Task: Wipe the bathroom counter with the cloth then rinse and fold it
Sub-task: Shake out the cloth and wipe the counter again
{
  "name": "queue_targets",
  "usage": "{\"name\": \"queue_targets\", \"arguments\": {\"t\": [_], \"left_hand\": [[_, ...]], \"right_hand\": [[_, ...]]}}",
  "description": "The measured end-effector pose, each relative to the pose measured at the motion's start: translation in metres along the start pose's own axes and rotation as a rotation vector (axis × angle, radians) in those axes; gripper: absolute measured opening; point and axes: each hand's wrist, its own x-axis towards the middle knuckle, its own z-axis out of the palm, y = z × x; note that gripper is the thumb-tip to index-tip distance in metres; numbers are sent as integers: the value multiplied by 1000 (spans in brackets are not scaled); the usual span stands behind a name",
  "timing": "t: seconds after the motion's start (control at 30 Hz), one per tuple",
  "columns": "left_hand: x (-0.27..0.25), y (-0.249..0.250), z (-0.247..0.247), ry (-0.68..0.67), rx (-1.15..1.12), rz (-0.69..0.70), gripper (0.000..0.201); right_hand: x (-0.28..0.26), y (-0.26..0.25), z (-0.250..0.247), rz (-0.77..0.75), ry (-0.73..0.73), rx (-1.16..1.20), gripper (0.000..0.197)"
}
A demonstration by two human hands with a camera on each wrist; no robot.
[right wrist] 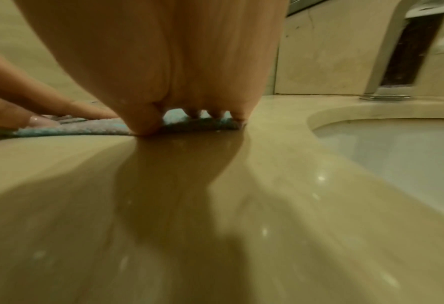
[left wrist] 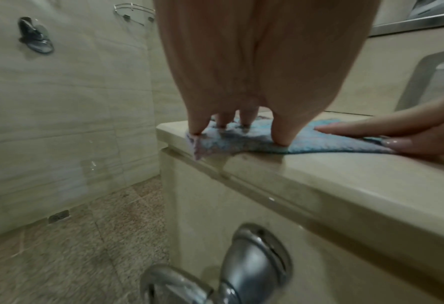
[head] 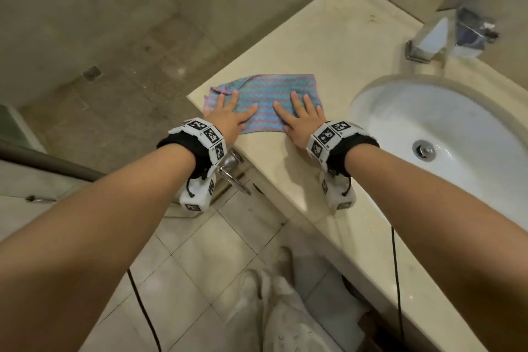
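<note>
A blue and pink striped cloth (head: 265,94) lies flat on the beige counter (head: 328,46) near its left end. My left hand (head: 228,111) presses flat on the cloth's left part, fingers spread. My right hand (head: 303,114) lies flat on its right part, heel on the bare counter. In the left wrist view the left hand's fingertips (left wrist: 284,142) press the cloth (left wrist: 241,142) at the counter (left wrist: 345,185) corner, and the right hand (left wrist: 397,133) rests beside them. The right wrist view shows the right hand's fingertips (right wrist: 143,127) on the cloth (right wrist: 85,128), with the left hand (right wrist: 34,109) at the left.
A white sink basin (head: 445,134) with a metal drain (head: 424,150) sits right of the cloth. A chrome faucet (head: 445,34) stands behind it. A chrome ring holder (head: 234,171) juts from the cabinet front below the counter edge. Tiled floor lies to the left.
</note>
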Motion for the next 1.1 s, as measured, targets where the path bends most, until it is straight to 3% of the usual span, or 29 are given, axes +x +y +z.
{"name": "queue_targets", "arguments": {"t": [0.1, 0.33, 0.73, 1.1], "left_hand": [[-7, 11, 7, -2, 40, 63, 51], [-30, 44, 22, -35, 93, 183, 53], [-88, 98, 59, -40, 141, 312, 51], [-154, 219, 103, -63, 218, 429, 48]], "right_hand": [[-24, 5, 13, 60, 43, -10, 57], [-83, 13, 33, 170, -29, 31, 56], [-181, 27, 71, 189, -103, 45, 56], [-319, 81, 122, 279, -122, 117, 61]]}}
